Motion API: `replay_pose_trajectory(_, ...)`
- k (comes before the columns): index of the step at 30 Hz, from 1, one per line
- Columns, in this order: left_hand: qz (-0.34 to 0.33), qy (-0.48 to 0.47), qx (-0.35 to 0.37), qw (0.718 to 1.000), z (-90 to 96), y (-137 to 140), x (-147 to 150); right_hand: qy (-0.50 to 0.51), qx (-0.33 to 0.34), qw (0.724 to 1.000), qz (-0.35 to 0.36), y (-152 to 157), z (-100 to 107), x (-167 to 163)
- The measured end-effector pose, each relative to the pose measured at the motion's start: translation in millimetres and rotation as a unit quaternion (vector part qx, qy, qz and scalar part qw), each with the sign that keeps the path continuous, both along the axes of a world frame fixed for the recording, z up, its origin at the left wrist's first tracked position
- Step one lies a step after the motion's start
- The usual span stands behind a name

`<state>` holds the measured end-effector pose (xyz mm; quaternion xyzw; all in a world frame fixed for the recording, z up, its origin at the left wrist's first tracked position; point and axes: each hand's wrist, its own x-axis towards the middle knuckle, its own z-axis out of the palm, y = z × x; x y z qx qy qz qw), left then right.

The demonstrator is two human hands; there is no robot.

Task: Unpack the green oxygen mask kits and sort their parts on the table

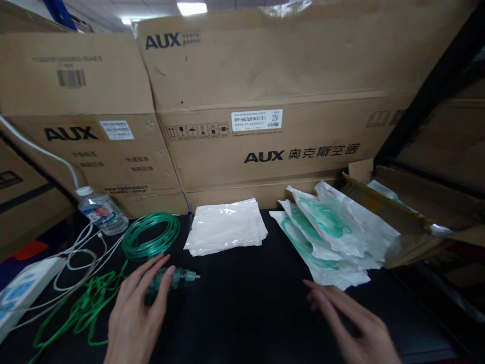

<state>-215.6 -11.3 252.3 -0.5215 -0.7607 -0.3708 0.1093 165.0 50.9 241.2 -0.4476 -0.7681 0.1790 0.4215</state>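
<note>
My left hand (134, 313) rests on a green translucent plastic piece (178, 277) with a clear tip, lying on the black table (250, 303); the fingers curl over it. A coil of green tubing (151, 235) lies just beyond, and a loose tangle of green tubing (87, 308) spreads to the hand's left. My right hand (352, 323) hovers open over the table, fingers spread, near the front corner of a pile of sealed bags holding green tubing (333, 237).
A stack of empty clear bags (227, 227) lies at the back centre. A water bottle (100, 212), white cables (76, 260) and a power strip (22, 290) sit at the left. Large AUX cardboard boxes (265, 101) wall the back; an open carton (409, 222) stands right.
</note>
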Motion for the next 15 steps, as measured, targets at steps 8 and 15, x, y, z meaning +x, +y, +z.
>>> replay_pose_trajectory(8,-0.278,-0.192,-0.029,0.941,-41.2,12,124,-0.095,0.099,0.894,-0.428,50,33,79)
replay_pose_trajectory(15,-0.319,-0.306,-0.041,0.896,-82.3,12,168,-0.149,0.147,0.901,-0.379,93,30,90)
